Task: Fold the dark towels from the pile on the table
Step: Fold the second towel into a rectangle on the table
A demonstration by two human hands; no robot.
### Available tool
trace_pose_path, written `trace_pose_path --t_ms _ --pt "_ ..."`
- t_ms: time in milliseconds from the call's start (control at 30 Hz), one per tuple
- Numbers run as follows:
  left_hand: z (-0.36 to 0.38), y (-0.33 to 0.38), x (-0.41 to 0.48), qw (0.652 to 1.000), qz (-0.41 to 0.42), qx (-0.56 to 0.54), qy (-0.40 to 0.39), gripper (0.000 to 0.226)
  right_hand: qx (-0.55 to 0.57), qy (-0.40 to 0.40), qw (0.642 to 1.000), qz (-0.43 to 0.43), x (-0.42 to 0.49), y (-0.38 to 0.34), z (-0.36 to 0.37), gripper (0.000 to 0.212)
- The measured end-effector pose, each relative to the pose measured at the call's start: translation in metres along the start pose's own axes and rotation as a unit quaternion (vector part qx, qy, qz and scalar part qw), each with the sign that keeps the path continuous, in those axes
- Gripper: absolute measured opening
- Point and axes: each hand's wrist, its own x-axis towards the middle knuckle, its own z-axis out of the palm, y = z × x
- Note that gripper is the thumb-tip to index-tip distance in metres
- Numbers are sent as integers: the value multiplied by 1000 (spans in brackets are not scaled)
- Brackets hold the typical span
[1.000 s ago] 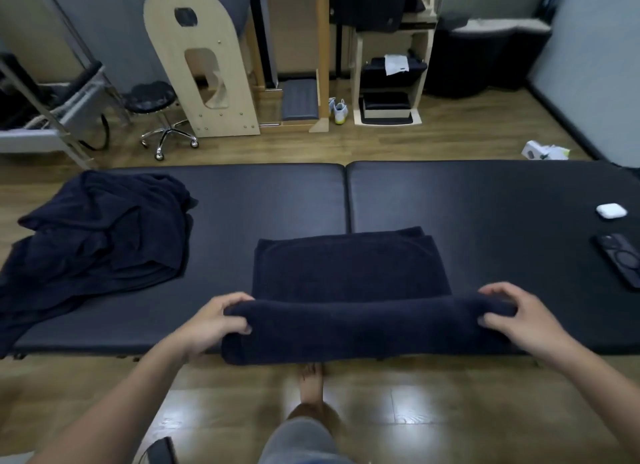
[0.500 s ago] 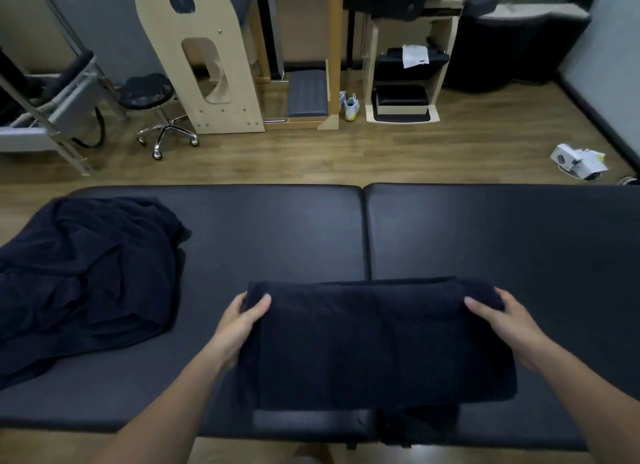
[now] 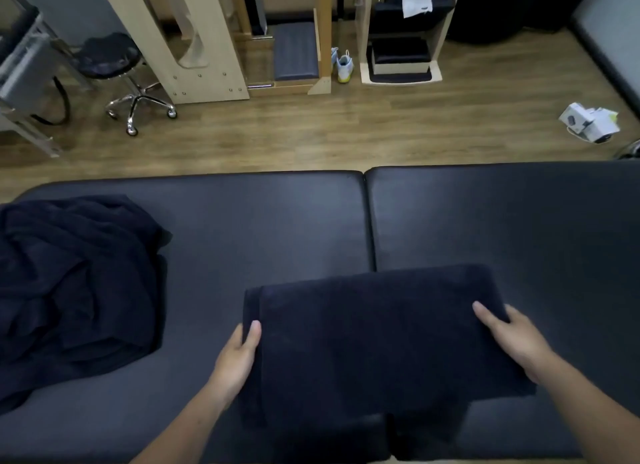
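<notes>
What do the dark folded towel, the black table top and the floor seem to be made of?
The dark navy folded towel looks like terry cloth: matte, fuzzy, thick soft edges. The black padded table top seems vinyl or leather-like: smooth, faint sheen, a seam between two cushions. The light brown plank floor looks like wood or laminate: grain lines, slight gloss.
</notes>
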Motion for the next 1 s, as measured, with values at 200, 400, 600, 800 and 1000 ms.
trace_pose_path --t_ms 200,400,600,800,1000 --pt "3 -13 -18 999 42 25 19 28 -53 64 997 -11 -12 -3 0 45" --pt "12 -18 -21 993 -5 108 50 28 -34 54 997 45 -17 26 8 45" --pt "18 -1 -14 956 116 175 205 24 -28 49 998 9 -7 39 3 31" --pt "16 23 11 969 47 156 185 29 -20 -2 1000 -12 1 41 -2 25" --pt "27 39 9 955 -27 188 229 21 31 -62 997 -26 15 40 -23 33"
